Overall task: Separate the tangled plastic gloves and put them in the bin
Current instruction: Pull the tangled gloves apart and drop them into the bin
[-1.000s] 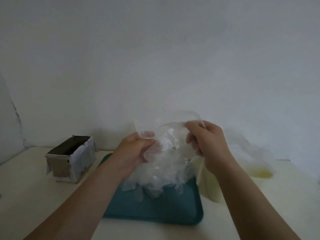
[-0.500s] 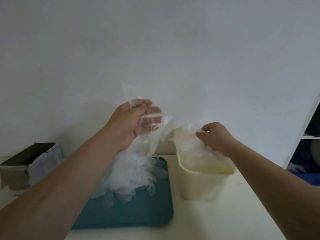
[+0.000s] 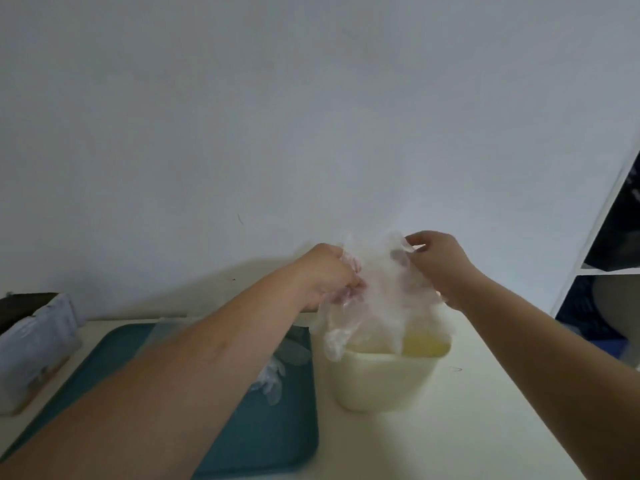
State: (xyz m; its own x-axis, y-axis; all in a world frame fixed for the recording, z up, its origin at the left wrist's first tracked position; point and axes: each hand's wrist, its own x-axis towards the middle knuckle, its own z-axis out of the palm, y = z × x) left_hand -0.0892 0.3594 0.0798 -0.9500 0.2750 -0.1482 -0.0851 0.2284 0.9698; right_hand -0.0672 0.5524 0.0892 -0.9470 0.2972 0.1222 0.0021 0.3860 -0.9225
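The tangled plastic gloves point(image 3: 377, 299) now hang directly above the bin point(image 3: 381, 379), their lowest tips dangling at its rim, whereas half a second ago the bunch was held up to the left of the bin. The left hand point(image 3: 329, 275) grips the bunch with curled fingers, and the right hand point(image 3: 440, 265), which was at the bin's mouth, now pinches its top edge. Probably the next glove drops straight in, though loose gloves point(image 3: 273, 375) remain on the tray point(image 3: 270, 427) left of the bin.

I face a plain white wall point(image 3: 311, 116); below it a cream tabletop point(image 3: 478, 420), right of it a white shelf frame point(image 3: 609, 271).
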